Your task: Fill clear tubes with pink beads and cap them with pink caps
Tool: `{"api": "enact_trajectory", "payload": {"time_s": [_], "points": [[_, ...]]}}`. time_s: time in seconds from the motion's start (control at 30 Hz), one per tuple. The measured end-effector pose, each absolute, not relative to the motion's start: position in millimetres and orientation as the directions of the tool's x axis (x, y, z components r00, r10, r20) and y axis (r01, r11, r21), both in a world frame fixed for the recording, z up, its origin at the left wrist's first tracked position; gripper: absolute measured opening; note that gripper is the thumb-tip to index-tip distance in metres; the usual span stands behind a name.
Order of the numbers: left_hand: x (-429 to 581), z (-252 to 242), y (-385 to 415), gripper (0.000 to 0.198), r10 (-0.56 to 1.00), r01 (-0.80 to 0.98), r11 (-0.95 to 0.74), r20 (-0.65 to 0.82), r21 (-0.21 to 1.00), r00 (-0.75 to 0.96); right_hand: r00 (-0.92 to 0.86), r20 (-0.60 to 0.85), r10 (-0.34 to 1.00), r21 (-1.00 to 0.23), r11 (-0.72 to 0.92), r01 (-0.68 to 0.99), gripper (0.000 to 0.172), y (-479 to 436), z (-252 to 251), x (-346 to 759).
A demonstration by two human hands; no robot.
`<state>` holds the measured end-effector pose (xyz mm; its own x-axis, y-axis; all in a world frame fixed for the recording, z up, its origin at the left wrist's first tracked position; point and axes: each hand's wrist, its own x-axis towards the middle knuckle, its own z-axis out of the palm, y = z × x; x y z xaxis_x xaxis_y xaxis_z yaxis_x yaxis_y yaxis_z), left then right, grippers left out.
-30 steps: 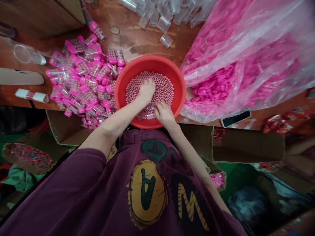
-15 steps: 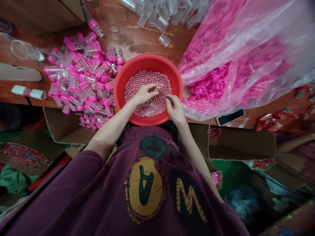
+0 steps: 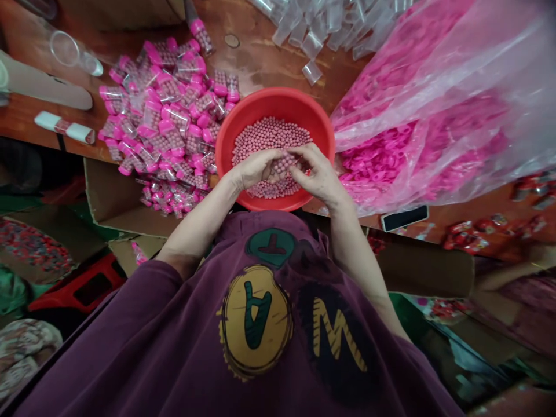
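A red plastic basin (image 3: 278, 98) stands on the wooden table, holding a layer of small pink beads (image 3: 271, 136). My left hand (image 3: 256, 169) and my right hand (image 3: 316, 172) meet above the beads, fingertips close together and low over the basin. Whether either hand holds something small cannot be made out. A clear tube (image 3: 264, 189) seems to lie among the beads under my hands, partly hidden. To the left of the basin lies a heap of clear bottles with pink caps (image 3: 167, 116), filled with beads.
Loose clear plastic tubes (image 3: 325, 29) lie at the far edge of the wooden table (image 3: 260, 58). A large clear bag of pink caps (image 3: 421, 127) fills the right side, with a phone (image 3: 403, 218) by it. Cardboard box flaps (image 3: 125, 214) sit below the table edge.
My hands have come together over the middle of the basin, from apart. The view has shifted slightly, so the table contents sit a little higher and further right.
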<state>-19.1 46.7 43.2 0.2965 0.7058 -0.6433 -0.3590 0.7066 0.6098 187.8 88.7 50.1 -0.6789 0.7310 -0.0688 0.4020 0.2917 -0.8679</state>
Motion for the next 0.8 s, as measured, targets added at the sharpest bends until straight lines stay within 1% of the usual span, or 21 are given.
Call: {"api": "enact_trajectory", "payload": {"time_s": [0.1, 0.17, 0.27, 0.33, 0.43, 0.53, 0.7, 0.8], "points": [[-23, 40, 41, 0.031, 0.712, -0.345, 0.7, -0.645, 0.625, 0.277, -0.686, -0.12, 0.717, -0.89, 0.229, 0.395, 0.042, 84, 46, 185], [-27, 37, 38, 0.03, 0.72, -0.305, 0.694, -0.633, 0.652, 0.285, -0.697, -0.178, 0.694, -0.917, 0.14, 0.374, 0.041, 81, 40, 184], [-32, 34, 34, 0.029, 0.704, -0.217, 0.707, -0.641, 0.673, 0.306, -0.694, -0.24, 0.678, -0.95, -0.016, 0.312, 0.027, 78, 31, 181], [-34, 31, 32, 0.032, 0.694, -0.18, 0.715, -0.652, 0.676, 0.307, -0.68, -0.254, 0.687, -0.96, -0.094, 0.264, 0.02, 76, 26, 180], [-34, 25, 30, 0.039, 0.703, -0.159, 0.705, -0.653, 0.691, 0.282, -0.65, -0.266, 0.712, -0.962, -0.156, 0.222, 0.023, 71, 22, 180], [-30, 19, 30, 0.047, 0.719, -0.146, 0.691, -0.65, 0.708, 0.247, -0.595, -0.243, 0.766, -0.966, -0.136, 0.22, 0.023, 66, 22, 180], [-18, 17, 32, 0.063, 0.732, -0.085, 0.679, -0.663, 0.73, 0.158, -0.576, -0.193, 0.794, -0.95, -0.005, 0.311, 0.026, 62, 20, 181], [-13, 14, 34, 0.072, 0.724, -0.038, 0.683, -0.669, 0.729, 0.169, -0.54, -0.183, 0.821, -0.939, 0.016, 0.342, 0.027, 59, 13, 183]]}}
